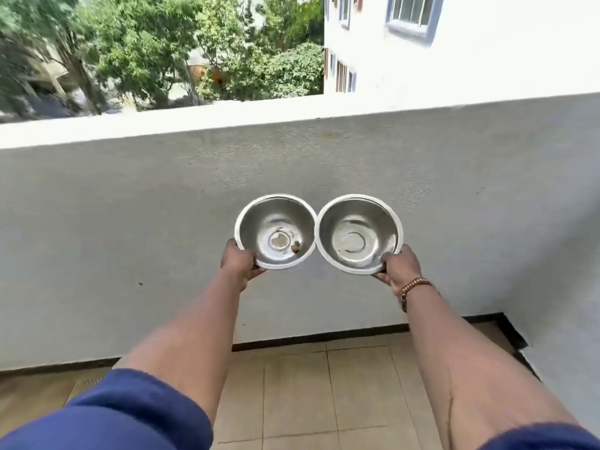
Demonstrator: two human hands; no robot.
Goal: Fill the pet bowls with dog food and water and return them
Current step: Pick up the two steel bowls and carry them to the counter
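Left hand [241, 262]: grip closed on the near-left rim of the round stainless-steel bowl on the left [276, 231], thumb over the rim, fingers curled under the base. Right hand [396, 265]: grip closed on the near-right rim of the round stainless-steel bowl on the right [359, 233], thumb tip hooked over the edge, fingers underneath.

Both bowls are held out at arm's length, openings tilted toward the camera, side by side at the same height. Rims appear to be touching at the middle. No surface is under them; they are carried in the air in front of the wall.

Left bowl: pale dried residue is seen in the centre of the base, plus one small brown kibble piece [294, 248] just right of it. Right bowl: only faint water marks are seen around the base ring. No food fill or water level is visible in either.

A brown beaded bracelet [415, 285] is worn on the right wrist. Rolled-up blue sleeves [136, 414] are seen on both upper arms at the bottom of the frame.

Behind the bowls stands a grey-white plastered balcony parapet wall [162, 238] with a dark skirting strip at its foot. Beige floor tiles [324, 394] lie below. Past the parapet, green trees [146, 47] are seen on the left and a white building with windows [422, 34] on the right.
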